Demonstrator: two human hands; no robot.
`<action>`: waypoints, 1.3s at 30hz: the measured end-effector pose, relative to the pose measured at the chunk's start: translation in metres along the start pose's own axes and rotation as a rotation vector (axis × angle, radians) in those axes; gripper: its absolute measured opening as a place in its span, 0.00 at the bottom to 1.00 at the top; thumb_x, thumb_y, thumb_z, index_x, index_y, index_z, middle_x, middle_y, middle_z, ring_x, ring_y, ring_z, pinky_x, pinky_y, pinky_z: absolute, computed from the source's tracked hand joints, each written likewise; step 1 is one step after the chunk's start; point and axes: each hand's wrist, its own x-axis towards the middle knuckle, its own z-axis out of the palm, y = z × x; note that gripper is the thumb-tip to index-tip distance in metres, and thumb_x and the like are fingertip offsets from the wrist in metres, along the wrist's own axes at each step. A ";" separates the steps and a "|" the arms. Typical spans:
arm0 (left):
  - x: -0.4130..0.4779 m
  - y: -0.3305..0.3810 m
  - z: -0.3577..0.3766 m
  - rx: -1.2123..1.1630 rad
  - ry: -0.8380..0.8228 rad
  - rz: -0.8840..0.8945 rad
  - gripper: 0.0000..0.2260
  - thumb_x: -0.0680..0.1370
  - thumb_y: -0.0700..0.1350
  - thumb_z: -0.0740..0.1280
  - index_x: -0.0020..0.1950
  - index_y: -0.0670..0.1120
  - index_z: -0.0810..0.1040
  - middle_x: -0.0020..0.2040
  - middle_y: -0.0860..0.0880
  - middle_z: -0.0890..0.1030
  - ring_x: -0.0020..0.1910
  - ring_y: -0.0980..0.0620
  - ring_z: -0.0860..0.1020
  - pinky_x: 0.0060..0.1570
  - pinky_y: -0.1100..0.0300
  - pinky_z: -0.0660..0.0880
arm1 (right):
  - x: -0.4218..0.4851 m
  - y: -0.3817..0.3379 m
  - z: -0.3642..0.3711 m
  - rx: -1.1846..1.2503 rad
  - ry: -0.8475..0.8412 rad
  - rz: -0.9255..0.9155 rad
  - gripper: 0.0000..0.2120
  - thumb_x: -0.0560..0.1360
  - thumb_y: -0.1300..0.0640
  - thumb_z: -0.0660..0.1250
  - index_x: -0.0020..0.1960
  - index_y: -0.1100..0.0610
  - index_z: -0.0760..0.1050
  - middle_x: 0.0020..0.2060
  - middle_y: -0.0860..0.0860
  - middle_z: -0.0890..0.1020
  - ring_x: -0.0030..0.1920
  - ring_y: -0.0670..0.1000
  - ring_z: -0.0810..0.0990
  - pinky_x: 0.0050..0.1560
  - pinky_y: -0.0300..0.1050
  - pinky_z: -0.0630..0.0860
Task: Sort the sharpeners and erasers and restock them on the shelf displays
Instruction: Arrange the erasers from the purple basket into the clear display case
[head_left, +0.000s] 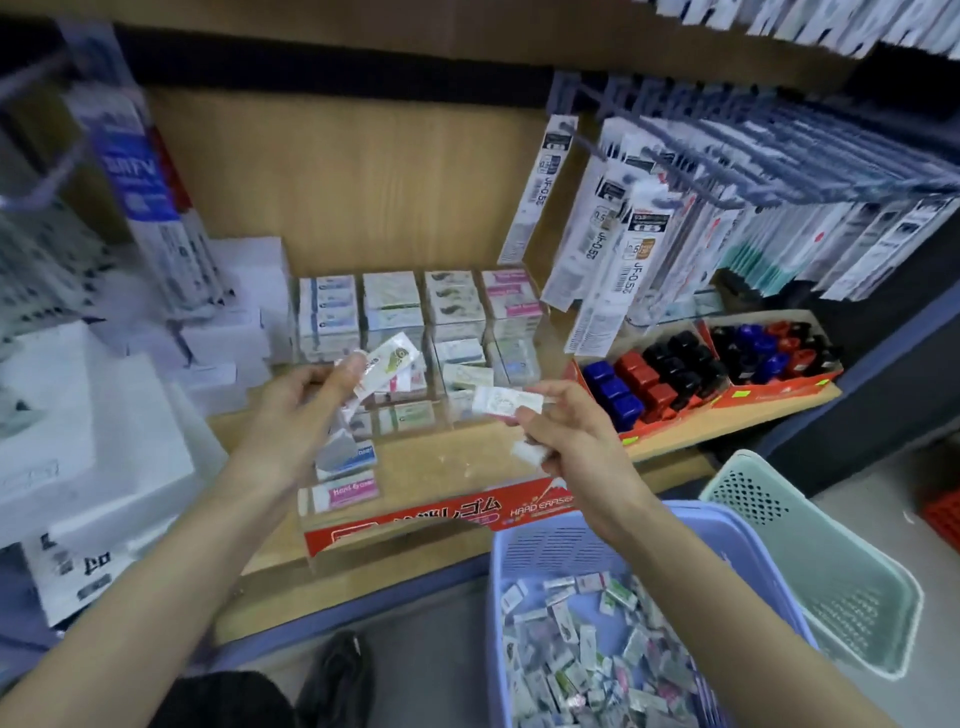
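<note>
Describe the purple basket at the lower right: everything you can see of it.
The purple basket looks like lavender plastic, with slotted walls and a rolled rim. It stands upright below the shelf, its near end out of frame. Small wrapped erasers lie heaped inside. A pale green basket sits close on its right; contact unclear.

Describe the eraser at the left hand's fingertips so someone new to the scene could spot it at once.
Start at the wooden shelf and its clear display case of stacked erasers in the middle. Above its front rows, the left hand pinches an eraser tilted up to the right. Its white wrapper bears a green figure, unlike the paler eraser in the right hand.
</note>
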 end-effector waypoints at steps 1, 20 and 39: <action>0.004 0.002 -0.001 0.007 0.002 -0.002 0.13 0.76 0.55 0.63 0.46 0.46 0.78 0.41 0.54 0.78 0.40 0.61 0.74 0.38 0.68 0.67 | 0.008 -0.002 0.002 -0.052 -0.002 -0.023 0.08 0.75 0.66 0.66 0.51 0.55 0.75 0.34 0.47 0.80 0.29 0.40 0.76 0.27 0.31 0.67; 0.039 0.025 0.016 -0.118 -0.005 -0.037 0.15 0.74 0.58 0.65 0.42 0.47 0.78 0.46 0.46 0.82 0.46 0.53 0.78 0.46 0.64 0.71 | 0.082 -0.011 0.011 -0.853 0.012 -0.121 0.13 0.72 0.48 0.71 0.42 0.58 0.82 0.36 0.54 0.82 0.39 0.57 0.80 0.41 0.54 0.77; 0.034 0.027 0.019 -0.130 -0.041 -0.024 0.19 0.68 0.63 0.64 0.41 0.48 0.78 0.45 0.48 0.82 0.48 0.49 0.79 0.51 0.57 0.72 | 0.078 -0.005 0.028 -1.073 0.052 -0.205 0.12 0.75 0.51 0.68 0.58 0.50 0.74 0.48 0.46 0.78 0.46 0.50 0.78 0.43 0.45 0.74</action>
